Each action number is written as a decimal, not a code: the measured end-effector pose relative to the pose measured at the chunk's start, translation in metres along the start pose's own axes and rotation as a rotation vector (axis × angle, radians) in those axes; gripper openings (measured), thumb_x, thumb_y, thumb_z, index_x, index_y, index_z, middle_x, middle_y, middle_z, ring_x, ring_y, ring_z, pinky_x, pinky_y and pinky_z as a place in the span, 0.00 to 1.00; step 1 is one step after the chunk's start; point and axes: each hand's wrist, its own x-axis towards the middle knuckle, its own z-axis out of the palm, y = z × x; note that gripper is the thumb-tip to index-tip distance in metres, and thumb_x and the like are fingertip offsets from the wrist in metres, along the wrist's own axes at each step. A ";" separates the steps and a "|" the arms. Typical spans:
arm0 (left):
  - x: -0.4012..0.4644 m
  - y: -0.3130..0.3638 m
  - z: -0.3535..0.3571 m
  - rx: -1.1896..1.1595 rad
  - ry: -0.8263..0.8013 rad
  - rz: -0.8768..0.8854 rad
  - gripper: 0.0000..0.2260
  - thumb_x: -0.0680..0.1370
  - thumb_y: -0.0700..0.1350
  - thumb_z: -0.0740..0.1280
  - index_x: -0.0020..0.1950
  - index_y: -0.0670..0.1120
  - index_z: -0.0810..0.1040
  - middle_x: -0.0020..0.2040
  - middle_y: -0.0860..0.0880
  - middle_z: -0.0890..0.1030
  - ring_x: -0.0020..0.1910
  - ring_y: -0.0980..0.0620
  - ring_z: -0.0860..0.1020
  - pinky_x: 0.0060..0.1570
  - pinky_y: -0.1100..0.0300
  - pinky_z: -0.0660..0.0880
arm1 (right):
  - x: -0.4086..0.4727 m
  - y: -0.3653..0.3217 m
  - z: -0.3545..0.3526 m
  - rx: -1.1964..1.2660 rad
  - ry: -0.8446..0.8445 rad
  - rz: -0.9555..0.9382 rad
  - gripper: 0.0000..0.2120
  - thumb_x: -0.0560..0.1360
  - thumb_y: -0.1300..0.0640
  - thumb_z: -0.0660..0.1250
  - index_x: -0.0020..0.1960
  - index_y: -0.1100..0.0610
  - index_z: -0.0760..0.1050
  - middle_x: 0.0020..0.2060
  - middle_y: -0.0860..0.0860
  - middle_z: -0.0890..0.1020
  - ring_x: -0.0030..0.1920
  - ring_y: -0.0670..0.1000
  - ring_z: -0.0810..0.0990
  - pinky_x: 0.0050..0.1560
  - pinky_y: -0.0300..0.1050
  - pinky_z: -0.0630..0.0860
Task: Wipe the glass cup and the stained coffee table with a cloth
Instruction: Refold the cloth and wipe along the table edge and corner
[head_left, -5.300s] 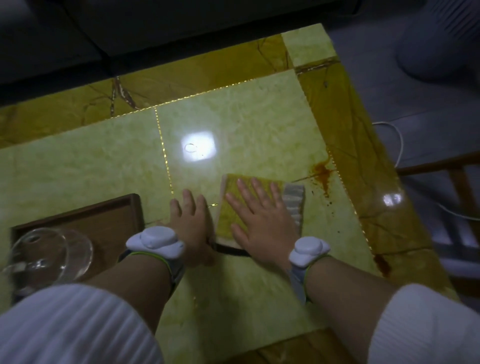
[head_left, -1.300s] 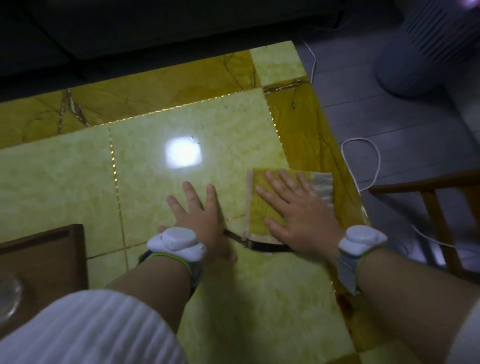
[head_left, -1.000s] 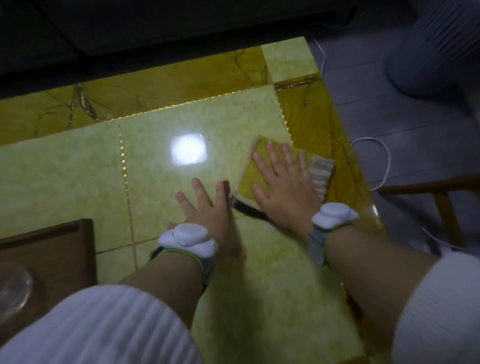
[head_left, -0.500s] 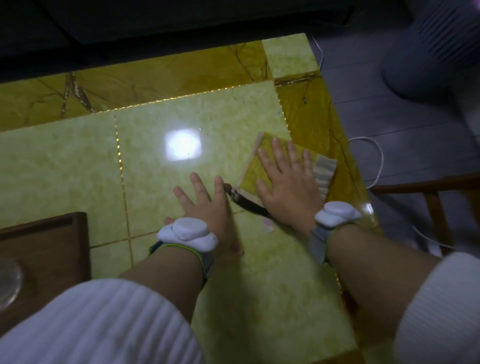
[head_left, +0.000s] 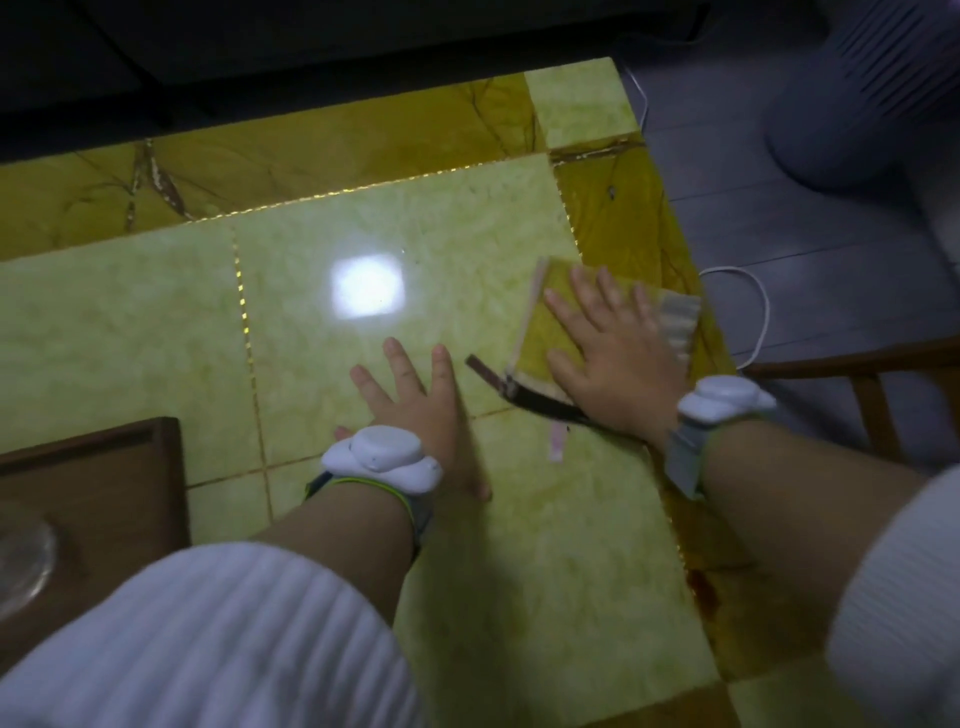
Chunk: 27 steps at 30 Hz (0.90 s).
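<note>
Over on the far left edge the glass cup (head_left: 23, 558) was barely in shot, just a blurry round bit sitting on a dark wooden tray (head_left: 111, 483) at the near-left of the coffee table (head_left: 156, 322). The tabletop was glossy yellow-green marble with thin gold lines and a darker amber border, and a bright square of light (head_left: 369, 287) bounced off it around the middle. The left hand (head_left: 421, 415) lay flat on the bare table, palm down, fingers spread wide and holding nothing, with a white wrist device (head_left: 382, 460) strapped just behind it and a white ribbed sleeve (head_left: 208, 639) pushed up the forearm. Just right of that hand was the cloth (head_left: 540, 338), a folded yellowish one with a pale striped end and a dark strap (head_left: 524, 397) trailing off its near-left corner, plus a small pinkish tag (head_left: 557, 441). It sat near the table's right edge, partly over the amber border. The right hand (head_left: 613, 353) was pressed flat on top of it, fingers splayed out, not gripping, just pushing down. Same kind of wrist device (head_left: 719, 405) on that arm. A reddish-brown stain (head_left: 704, 592) showed on the border nearer to the person, close by the right forearm. Off the table to the right there was a white cable (head_left: 761, 312) on the grey floor.
</note>
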 end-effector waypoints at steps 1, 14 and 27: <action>-0.001 0.002 0.000 0.010 0.001 -0.018 0.47 0.76 0.50 0.71 0.78 0.59 0.37 0.77 0.43 0.29 0.75 0.32 0.35 0.70 0.31 0.56 | 0.007 -0.009 0.001 0.004 0.008 0.052 0.32 0.79 0.38 0.49 0.81 0.45 0.47 0.81 0.50 0.45 0.80 0.55 0.42 0.77 0.59 0.38; -0.001 0.004 -0.001 0.058 -0.020 -0.023 0.57 0.68 0.54 0.78 0.78 0.56 0.34 0.77 0.42 0.29 0.74 0.30 0.34 0.68 0.31 0.59 | -0.041 0.001 0.008 -0.014 -0.015 -0.131 0.32 0.78 0.38 0.51 0.80 0.45 0.51 0.81 0.50 0.49 0.80 0.55 0.46 0.78 0.57 0.42; -0.017 -0.028 0.021 0.099 0.133 0.171 0.49 0.70 0.65 0.70 0.79 0.56 0.42 0.79 0.47 0.35 0.78 0.38 0.41 0.67 0.28 0.56 | -0.105 -0.060 0.037 0.043 0.037 0.009 0.31 0.80 0.38 0.48 0.80 0.47 0.52 0.81 0.52 0.50 0.80 0.57 0.46 0.78 0.61 0.42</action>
